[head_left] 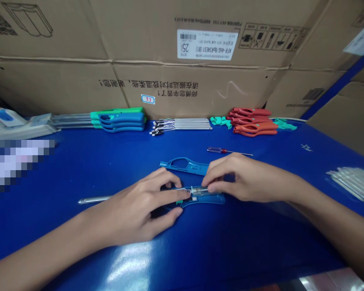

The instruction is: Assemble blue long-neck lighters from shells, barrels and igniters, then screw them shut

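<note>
A blue half-shell (214, 199) lies open on the blue table, with wires, a small green part and a clear cylindrical part (199, 190) inside. My left hand (151, 202) rests over its left part, fingers apart, the index fingertip on the wires. A metal tube (94, 200) sticks out to the left from beneath this hand. At the right, my right hand (227, 178) pinches the end of the clear part between thumb and fingers. Just behind lies the other blue half-shell (182, 165), its right end hidden by my right hand.
Behind are blue and green lighter-like tools (121, 121), metal tubes with wires (192, 124), green pieces (221, 121) and red-orange shells (253, 128). A screwdriver (218, 150) lies nearer. Bagged rods (353, 182) sit at the right. Cardboard (157, 40) stands along the back.
</note>
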`<action>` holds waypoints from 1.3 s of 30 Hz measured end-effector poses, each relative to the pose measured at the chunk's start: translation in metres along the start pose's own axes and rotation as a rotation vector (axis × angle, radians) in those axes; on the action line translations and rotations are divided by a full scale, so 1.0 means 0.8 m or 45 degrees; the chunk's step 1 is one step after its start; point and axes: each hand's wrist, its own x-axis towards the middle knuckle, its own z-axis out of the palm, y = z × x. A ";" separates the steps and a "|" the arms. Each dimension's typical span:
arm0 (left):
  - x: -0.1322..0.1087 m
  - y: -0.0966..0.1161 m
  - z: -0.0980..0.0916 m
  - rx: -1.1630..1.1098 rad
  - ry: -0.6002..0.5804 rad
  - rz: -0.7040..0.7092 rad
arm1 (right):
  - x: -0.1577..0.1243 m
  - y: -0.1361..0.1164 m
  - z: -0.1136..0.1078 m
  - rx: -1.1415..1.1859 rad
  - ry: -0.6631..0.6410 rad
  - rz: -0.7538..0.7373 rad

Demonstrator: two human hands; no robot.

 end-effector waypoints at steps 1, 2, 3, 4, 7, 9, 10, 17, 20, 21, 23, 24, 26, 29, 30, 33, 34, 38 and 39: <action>0.000 0.000 0.000 0.001 0.005 0.003 | 0.000 0.002 -0.001 -0.006 -0.003 0.015; 0.000 -0.001 0.000 0.004 0.009 0.005 | 0.000 0.004 -0.001 -0.013 -0.003 0.042; 0.001 -0.001 0.000 0.006 0.014 0.007 | 0.000 0.006 -0.001 -0.018 -0.003 0.077; 0.001 -0.001 0.000 0.009 0.018 0.007 | 0.001 0.007 -0.001 -0.018 -0.001 0.119; 0.001 -0.002 0.001 0.012 0.019 0.003 | 0.004 0.009 0.003 0.014 0.012 0.259; 0.001 -0.002 0.001 0.009 0.022 0.000 | 0.006 0.007 0.005 0.041 0.006 0.333; 0.001 -0.002 0.001 0.007 0.021 -0.001 | 0.006 0.006 0.005 0.047 -0.001 0.358; 0.000 -0.001 0.003 0.000 0.028 0.010 | 0.003 0.006 0.000 -0.045 -0.042 0.188; 0.000 0.000 0.002 -0.020 0.034 -0.003 | -0.002 0.006 -0.002 -0.085 -0.059 0.105; 0.000 0.000 0.002 -0.025 0.034 -0.008 | -0.003 0.006 -0.003 -0.094 -0.057 0.100; 0.001 0.000 0.002 -0.028 0.025 -0.013 | -0.005 0.004 -0.004 -0.106 -0.051 0.095; 0.001 -0.001 0.002 -0.029 0.022 -0.017 | -0.006 0.003 -0.004 -0.109 -0.047 0.092; 0.001 -0.001 0.002 -0.028 0.020 -0.020 | -0.007 0.001 -0.004 -0.115 -0.028 0.086; 0.001 -0.001 0.001 -0.023 0.020 -0.015 | -0.008 0.000 -0.004 -0.117 -0.006 0.076; 0.001 -0.001 0.001 -0.018 0.019 -0.016 | -0.008 0.000 -0.003 -0.119 -0.003 0.072; 0.000 0.000 0.002 0.004 0.030 -0.022 | -0.008 0.000 -0.003 -0.133 0.008 0.067; 0.000 0.000 0.002 0.013 0.037 -0.027 | -0.008 0.001 -0.002 -0.139 0.017 0.066; -0.001 -0.002 0.003 0.043 0.050 -0.023 | -0.007 0.002 -0.002 -0.170 0.053 0.048; -0.001 -0.002 0.003 0.051 0.052 -0.023 | -0.007 0.002 -0.002 -0.176 0.059 0.041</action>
